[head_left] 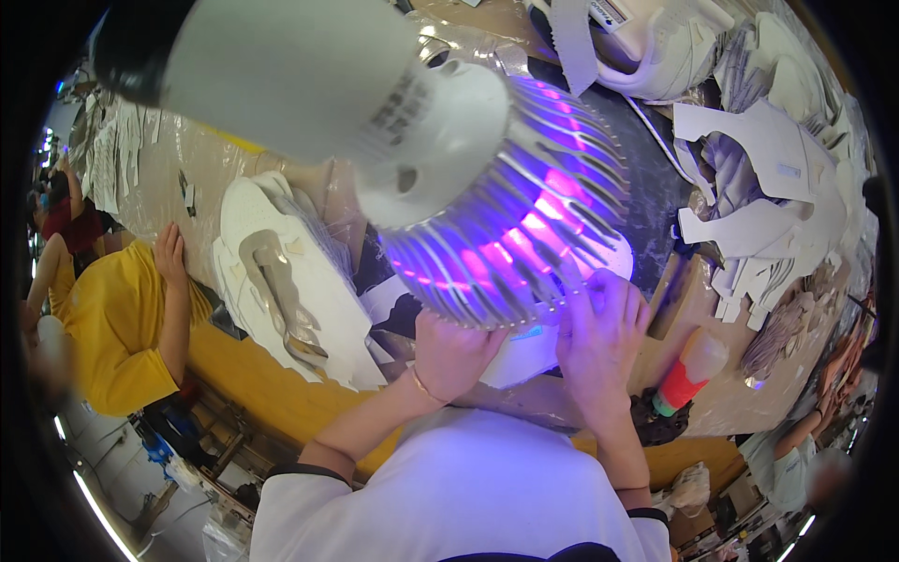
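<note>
A lamp with a metal-finned head (562, 169) glows purple and hides much of the work below it. Under its lower rim lies a white shoe-upper piece (520, 361), lit violet. My left hand (454, 356) is at the left of this piece; its fingers disappear behind the lamp's fins. On the right side, my right hand (604, 342) has its fingers bent and pressed together at the piece, gripping its edge. Part of the piece shows again beyond the right fingertips. What lies directly behind the lamp is hidden.
White upper pieces lie stacked (290, 281) at the left, with more cut pieces (777, 178) piled at the right. A red, green and clear bottle (688, 370) leans near my right forearm. Another person in a yellow shirt (112, 318) sits at the left, one hand on the table.
</note>
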Available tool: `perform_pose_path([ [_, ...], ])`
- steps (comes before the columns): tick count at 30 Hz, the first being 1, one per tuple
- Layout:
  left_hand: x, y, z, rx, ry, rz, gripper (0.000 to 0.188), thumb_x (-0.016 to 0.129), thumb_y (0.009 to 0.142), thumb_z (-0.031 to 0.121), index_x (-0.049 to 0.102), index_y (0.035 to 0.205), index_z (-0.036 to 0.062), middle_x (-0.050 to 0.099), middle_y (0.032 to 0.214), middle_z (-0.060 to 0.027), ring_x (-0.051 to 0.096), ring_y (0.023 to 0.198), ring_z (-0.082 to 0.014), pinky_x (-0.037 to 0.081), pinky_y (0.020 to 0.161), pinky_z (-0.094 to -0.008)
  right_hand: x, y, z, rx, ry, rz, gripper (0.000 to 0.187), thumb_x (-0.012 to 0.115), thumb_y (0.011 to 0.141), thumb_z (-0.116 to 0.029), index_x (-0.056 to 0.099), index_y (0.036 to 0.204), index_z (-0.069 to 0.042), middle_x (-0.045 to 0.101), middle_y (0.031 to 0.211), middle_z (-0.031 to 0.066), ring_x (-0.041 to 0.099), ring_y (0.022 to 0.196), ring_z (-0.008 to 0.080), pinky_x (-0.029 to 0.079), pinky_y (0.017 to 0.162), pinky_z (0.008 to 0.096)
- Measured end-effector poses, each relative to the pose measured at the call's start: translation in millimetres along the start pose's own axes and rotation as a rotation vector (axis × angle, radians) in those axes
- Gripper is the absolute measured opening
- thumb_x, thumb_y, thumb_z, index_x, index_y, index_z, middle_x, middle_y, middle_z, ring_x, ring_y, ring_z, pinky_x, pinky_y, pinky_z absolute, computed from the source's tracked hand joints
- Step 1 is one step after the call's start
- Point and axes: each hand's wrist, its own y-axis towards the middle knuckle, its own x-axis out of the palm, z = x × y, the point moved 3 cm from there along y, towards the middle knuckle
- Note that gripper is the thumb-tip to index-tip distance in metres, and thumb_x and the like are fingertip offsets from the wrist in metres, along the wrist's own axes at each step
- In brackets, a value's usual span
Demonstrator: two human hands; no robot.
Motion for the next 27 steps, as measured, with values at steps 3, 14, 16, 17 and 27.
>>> perform_pose_path([
  [3,3.4,-3.2,-3.7,-0.014,0.063,-0.034,0.028,0.076,0.083,0.013,0.073,0.110,0.0104,0.059,0.072,-0.0028,0.056,0.054,-0.0158,0.044,0.050,-0.0292,0.1,-0.6,-0.5,-0.019,-0.038,0.028,0.058,0.067,0.076,-0.010,0.060,0.133,-0.019,0.053,0.111,0.0097,0.052,0.106,0.0279,0.038,0.093,0.0440],
  [14,6.7,-6.3,-9.6,-0.032,0.121,-0.038,0.032,0.073,0.088,0.023,0.072,0.119,0.0200,0.068,0.072,-0.0021,0.059,0.053,-0.0159,0.046,0.050,-0.0283,3.9,-3.8,-9.9,-0.109,-0.080,0.023,0.054,0.061,0.082,-0.004,0.062,0.130,-0.026,0.054,0.113,0.0094,0.053,0.107,0.0269,0.039,0.092,0.0444],
  [16,6.5,-4.9,-7.7,0.008,0.095,0.009,0.015,0.075,0.078,0.017,0.069,0.091,0.0119,0.063,0.072,-0.0052,0.060,0.060,-0.0210,0.048,0.057,-0.0337,5.0,-3.2,-11.3,-0.109,-0.129,0.015,0.053,0.060,0.082,-0.004,0.062,0.130,-0.026,0.054,0.113,0.0092,0.053,0.106,0.0269,0.039,0.092,0.0442],
  [17,6.4,-3.9,-6.3,0.034,0.095,0.031,0.012,0.077,0.073,0.014,0.068,0.076,0.0079,0.061,0.071,-0.0068,0.060,0.064,-0.0235,0.049,0.060,-0.0365,5.4,-3.0,-12.2,-0.103,-0.136,0.028,0.053,0.060,0.082,-0.004,0.062,0.130,-0.026,0.054,0.113,0.0091,0.053,0.107,0.0269,0.039,0.092,0.0443],
  [27,-14.0,-15.5,2.3,-0.133,-0.119,0.190,0.023,0.080,0.078,0.010,0.074,0.100,0.0102,0.071,0.084,-0.0052,0.065,0.069,-0.0195,0.048,0.059,-0.0312,8.7,-2.0,-15.7,-0.165,-0.172,0.050,0.051,0.067,0.075,-0.006,0.064,0.124,-0.018,0.055,0.121,0.0108,0.052,0.113,0.0296,0.035,0.099,0.0463],
])
